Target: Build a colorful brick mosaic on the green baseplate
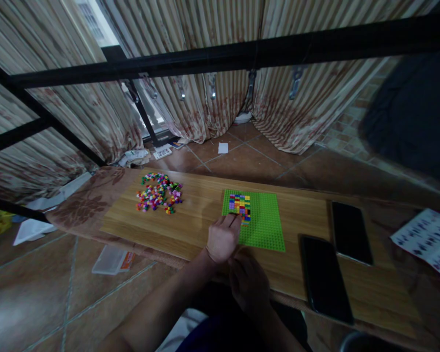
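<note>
A green studded baseplate (267, 220) lies on the wooden board in front of me. Small bricks in many colours (240, 201) form a block at its upper left part. My left hand (223, 238) reaches over the plate's left edge, its fingers closed and bent down at the near end of those bricks. Whatever is under its fingertips is hidden. Close beside it, at the board's near edge, my right hand (248, 277) is in shadow with curled fingers; what they hold, if anything, does not show.
A pile of loose small bricks (157, 193) lies on the wooden board (198, 215) to the left. Two dark phone-like slabs (324, 278) lie at the right, near a printed sheet (427, 239). A black metal bar (220, 58) crosses beyond the board. A clear plastic lid (109, 259) is on the floor.
</note>
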`<state>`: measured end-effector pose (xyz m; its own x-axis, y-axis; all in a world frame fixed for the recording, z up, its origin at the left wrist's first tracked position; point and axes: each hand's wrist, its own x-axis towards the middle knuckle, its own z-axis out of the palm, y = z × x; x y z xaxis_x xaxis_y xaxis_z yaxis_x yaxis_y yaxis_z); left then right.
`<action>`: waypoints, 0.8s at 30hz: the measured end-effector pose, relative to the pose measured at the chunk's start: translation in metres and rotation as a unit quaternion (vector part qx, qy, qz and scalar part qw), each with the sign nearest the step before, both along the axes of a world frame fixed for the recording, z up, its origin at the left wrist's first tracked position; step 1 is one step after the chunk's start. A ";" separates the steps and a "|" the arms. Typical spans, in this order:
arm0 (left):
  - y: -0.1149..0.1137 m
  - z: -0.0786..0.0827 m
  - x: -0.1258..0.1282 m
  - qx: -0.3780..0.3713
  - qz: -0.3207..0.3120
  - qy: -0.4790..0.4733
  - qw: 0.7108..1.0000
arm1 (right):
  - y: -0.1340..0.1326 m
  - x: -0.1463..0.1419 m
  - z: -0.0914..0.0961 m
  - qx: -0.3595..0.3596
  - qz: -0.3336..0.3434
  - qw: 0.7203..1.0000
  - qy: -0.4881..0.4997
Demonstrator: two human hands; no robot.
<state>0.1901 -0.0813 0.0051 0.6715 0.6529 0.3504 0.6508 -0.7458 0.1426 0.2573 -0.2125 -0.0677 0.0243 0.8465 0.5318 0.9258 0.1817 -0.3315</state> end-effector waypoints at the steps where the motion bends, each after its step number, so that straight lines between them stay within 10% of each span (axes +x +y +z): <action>1: 0.000 0.000 -0.001 -0.003 -0.003 0.002 1.000 | 0.000 0.000 0.000 0.003 -0.003 1.000 -0.002; 24: -0.023 -0.007 0.003 -0.189 0.089 -0.102 0.973 | 0.001 0.001 -0.004 0.048 -0.014 0.998 -0.025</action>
